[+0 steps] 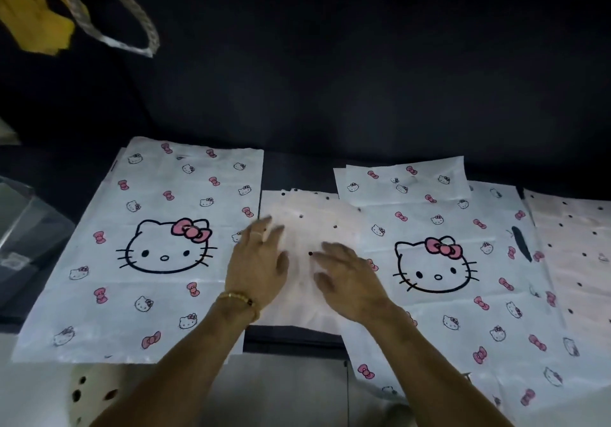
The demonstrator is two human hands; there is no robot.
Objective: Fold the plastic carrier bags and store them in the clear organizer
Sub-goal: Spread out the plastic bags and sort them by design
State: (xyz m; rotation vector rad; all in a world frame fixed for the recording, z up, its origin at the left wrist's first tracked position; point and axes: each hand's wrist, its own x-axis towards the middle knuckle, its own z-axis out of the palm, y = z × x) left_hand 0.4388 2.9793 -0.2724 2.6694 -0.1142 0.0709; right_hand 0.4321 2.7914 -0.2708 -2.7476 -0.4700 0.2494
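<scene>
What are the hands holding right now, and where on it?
Nothing is gripped. Both the left hand and right hand lie flat with fingers spread on the middle of the pale dotted bag, pressing it rather than holding it.

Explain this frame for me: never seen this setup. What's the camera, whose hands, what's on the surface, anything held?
There is no robot here. One wide-angle camera is worn on a person's head and looks down at their two bare hands.

Flat on a dark surface lie plastic carrier bags: a large cat-print bag at left, another cat-print bag at right with a smaller folded one on its far end, and a pale polka-dot bag in the middle. Another dotted bag lies far right. The clear organizer sits at the left edge.

The left hand and right hand press flat on the middle bag, fingers straight. Nothing is held in a grip.
</scene>
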